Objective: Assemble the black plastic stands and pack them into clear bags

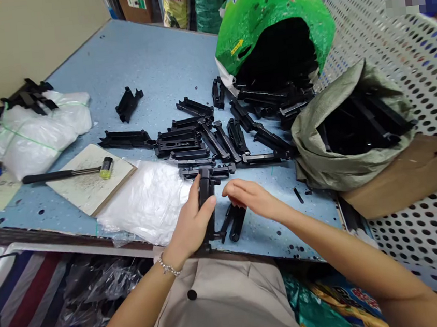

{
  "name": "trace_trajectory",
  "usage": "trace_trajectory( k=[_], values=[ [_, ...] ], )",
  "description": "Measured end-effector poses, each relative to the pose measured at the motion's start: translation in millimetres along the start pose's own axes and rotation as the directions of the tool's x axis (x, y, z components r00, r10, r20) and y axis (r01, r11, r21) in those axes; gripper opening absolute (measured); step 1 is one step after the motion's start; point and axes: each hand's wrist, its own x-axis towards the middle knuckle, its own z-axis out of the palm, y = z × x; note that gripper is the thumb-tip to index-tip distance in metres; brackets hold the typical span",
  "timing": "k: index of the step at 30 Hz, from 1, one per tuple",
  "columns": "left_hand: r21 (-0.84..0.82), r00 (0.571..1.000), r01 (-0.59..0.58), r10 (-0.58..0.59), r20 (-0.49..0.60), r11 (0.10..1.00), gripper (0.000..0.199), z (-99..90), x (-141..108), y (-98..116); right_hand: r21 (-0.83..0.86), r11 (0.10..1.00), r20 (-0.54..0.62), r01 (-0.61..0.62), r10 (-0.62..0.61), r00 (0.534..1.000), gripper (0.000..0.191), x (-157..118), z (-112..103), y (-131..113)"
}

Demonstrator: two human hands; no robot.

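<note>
My left hand (189, 224) grips an upright black plastic part (207, 198) at the front of the blue speckled table (160, 55). My right hand (251, 196) reaches in from the right with its fingers extended, just above a smaller forked black plastic piece (233, 222). It holds nothing that I can see. Behind both hands lies a loose heap of similar black plastic parts (204, 139). A folded bag of clear plastic film (144, 202) lies against my left hand.
A rubber-tipped mallet (67, 174) rests on a stained board (88, 182) at the left. Behind it sits a tied white bag (32, 136). A green sack (270, 28) and a grey-green sack (341, 140) hold more black parts. A perforated white crate (399, 61) stands at the right.
</note>
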Motion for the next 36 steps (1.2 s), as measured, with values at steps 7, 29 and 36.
trace_trajectory(
  k=[7, 29, 36],
  values=[
    [-0.115, 0.998, 0.010, -0.017, -0.061, 0.993, 0.051, 2.0, 16, 0, -0.696, 0.630, 0.181, 0.346, -0.312, 0.933, 0.041, -34, 39, -4],
    [-0.300, 0.979, -0.008, -0.054, -0.198, 0.954, 0.051, 19.0, 30, -4, -0.649, 0.704, -0.174, 0.289, -0.507, 0.844, 0.026, -5, 25, -2],
    [-0.175, 0.998, -0.058, 0.061, 0.014, 0.983, 0.049, 18.8, 8, 11, -0.683, 0.713, -0.262, 0.161, -0.445, 0.856, 0.040, 17, 1, 7]
  ],
)
